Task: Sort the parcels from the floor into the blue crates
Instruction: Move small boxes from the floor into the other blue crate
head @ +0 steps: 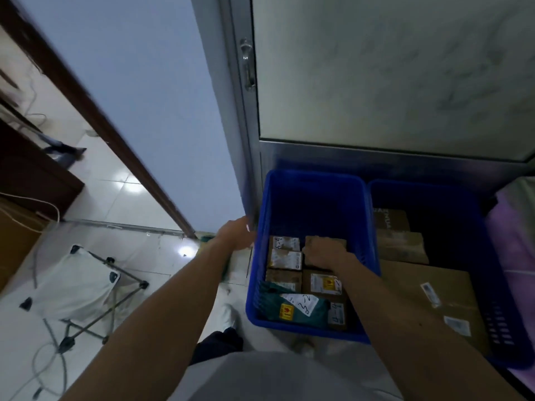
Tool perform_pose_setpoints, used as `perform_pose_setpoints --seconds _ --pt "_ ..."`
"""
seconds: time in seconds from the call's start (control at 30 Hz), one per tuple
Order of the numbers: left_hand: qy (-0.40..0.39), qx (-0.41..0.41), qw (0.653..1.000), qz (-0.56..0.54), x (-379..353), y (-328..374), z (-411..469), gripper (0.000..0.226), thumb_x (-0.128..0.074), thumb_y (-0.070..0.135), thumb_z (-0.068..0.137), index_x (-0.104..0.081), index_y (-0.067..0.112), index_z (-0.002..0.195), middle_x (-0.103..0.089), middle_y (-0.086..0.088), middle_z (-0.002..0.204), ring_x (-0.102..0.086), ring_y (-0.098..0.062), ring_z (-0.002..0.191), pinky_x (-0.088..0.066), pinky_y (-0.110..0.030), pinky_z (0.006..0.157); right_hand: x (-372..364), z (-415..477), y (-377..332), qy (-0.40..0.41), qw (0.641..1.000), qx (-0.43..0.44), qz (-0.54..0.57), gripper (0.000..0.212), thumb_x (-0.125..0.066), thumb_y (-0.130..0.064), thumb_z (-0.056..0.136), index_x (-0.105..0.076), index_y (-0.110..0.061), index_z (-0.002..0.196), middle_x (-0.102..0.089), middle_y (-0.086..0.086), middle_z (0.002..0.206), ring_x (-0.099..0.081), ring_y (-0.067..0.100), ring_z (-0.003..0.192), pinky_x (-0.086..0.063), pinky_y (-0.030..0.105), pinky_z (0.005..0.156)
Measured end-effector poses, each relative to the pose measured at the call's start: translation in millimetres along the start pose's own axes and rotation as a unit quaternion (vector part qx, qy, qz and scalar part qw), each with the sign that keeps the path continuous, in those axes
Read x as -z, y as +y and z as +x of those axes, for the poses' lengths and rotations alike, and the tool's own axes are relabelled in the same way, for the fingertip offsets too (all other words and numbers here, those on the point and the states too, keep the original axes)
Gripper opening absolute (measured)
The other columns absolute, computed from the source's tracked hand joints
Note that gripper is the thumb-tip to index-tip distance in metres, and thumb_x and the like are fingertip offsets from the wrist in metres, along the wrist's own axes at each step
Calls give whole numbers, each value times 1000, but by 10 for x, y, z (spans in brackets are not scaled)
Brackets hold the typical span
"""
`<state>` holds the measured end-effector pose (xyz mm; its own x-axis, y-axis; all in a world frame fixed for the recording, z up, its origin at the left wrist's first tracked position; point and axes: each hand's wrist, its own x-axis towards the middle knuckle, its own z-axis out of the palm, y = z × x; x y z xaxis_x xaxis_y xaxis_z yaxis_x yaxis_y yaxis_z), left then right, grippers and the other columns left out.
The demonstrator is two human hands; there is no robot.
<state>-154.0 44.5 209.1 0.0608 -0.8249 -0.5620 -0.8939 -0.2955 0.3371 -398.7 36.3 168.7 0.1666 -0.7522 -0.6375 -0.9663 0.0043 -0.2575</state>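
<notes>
Two blue crates stand side by side against a metal door. The left crate (312, 198) holds several small brown parcels with white labels and a green bag parcel (292, 311) at its near end. My right hand (324, 254) is inside this crate, fingers closed on a small brown box (325, 242) among the others. My left hand (236, 234) is outside the crate, by its left wall, blurred; I cannot tell whether it holds anything. The right crate (428, 198) holds a large flat cardboard parcel (428, 296) and smaller brown boxes (398, 244).
A white folding stool (78, 282) and grey cables lie on the tiled floor at left. A dark wooden door frame (115, 134) runs diagonally. A pink cloth (515, 241) lies at far right. My shoe (228, 316) stands beside the left crate.
</notes>
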Motion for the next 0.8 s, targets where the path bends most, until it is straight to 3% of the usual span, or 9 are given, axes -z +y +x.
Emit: perform_pose_setpoints --seconds 0.17,0.33,0.43,0.53,0.63,0.8 --pt "11 34 999 -12 197 -623 74 53 -55 40 97 -47 17 144 -55 -11 143 -52 -30 129 -42 -40 107 41 76 -503 -6 999 21 -24 31 -36 -40 106 -47 -11 104 -52 6 96 -50 21 79 -38 32 64" --pt "3 57 998 -22 384 -1386 258 56 -59 47 90 -54 17 138 -59 -10 139 -55 -31 125 -45 -38 104 -89 339 -1038 -22 998 25 -46 43 -36 -39 105 -52 -6 126 -55 14 125 -56 31 106 -47 40 89" --pt "-7 66 997 -45 479 -1888 387 58 -56 51 85 -58 16 132 -62 -10 133 -59 -31 119 -47 -36 99 -190 527 -1440 -31 997 25 -62 36 -40 -37 103 -55 -8 116 -57 11 116 -57 29 102 -48 38 85" --pt "-33 91 992 -86 542 -2314 498 58 -57 43 91 -53 12 139 -56 -13 140 -53 -33 128 -42 -35 103 -297 759 -1854 -30 997 25 -74 27 -43 -37 102 -53 -13 94 -54 3 91 -54 21 81 -40 32 64" --pt "-61 121 985 -107 512 -2739 663 59 -54 44 96 -47 9 143 -52 -16 146 -49 -34 132 -40 -36 105 -400 1004 -2254 -60 994 20 -92 31 -43 -35 102 -58 -9 99 -54 3 85 -54 20 77 -34 31 55" --pt "-79 154 972 -161 342 -3272 1014 54 -56 44 95 -51 10 138 -59 -16 137 -56 -33 123 -44 -33 96 -747 1524 -2668 -108 989 32 -91 34 -41 -36 101 -59 -9 107 -63 10 103 -61 26 92 -49 38 76"
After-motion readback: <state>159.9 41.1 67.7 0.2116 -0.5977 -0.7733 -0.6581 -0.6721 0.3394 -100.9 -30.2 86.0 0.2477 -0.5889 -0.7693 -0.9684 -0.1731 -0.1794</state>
